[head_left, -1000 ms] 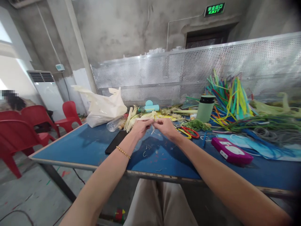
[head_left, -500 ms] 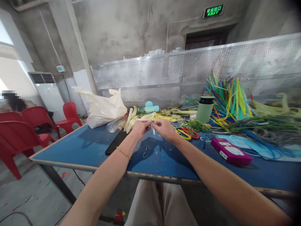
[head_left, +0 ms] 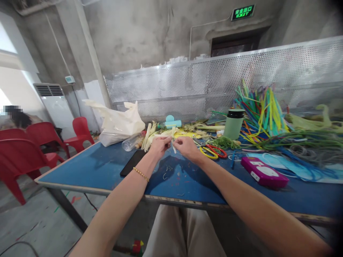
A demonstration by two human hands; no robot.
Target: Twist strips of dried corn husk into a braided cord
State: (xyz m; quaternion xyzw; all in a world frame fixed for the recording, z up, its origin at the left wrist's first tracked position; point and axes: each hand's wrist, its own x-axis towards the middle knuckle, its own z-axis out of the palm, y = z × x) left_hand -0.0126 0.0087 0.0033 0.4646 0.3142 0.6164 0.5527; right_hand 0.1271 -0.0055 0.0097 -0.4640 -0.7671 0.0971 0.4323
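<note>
Both my hands meet over the middle of the blue table [head_left: 88,167]. My left hand [head_left: 160,145], with a bead bracelet on the wrist, pinches one end of a thin pale strip [head_left: 173,145]. My right hand [head_left: 187,147] pinches the same strip from the other side. The strip is short and whitish and hangs slightly between my fingertips. Just behind my hands lies a heap of similar pale yellow-white strips [head_left: 153,132].
A white plastic bag [head_left: 118,123] and a clear bottle [head_left: 131,141] sit at the back left, with a black phone [head_left: 132,161] near my left wrist. Yellow and red scissors [head_left: 213,151], a green flask [head_left: 234,123], coloured strips [head_left: 261,112] and a magenta box [head_left: 264,172] lie right. Red chairs [head_left: 40,141] stand left.
My hands stay almost in place. The pale strip has turned a little between my fingers and now points more downward.
</note>
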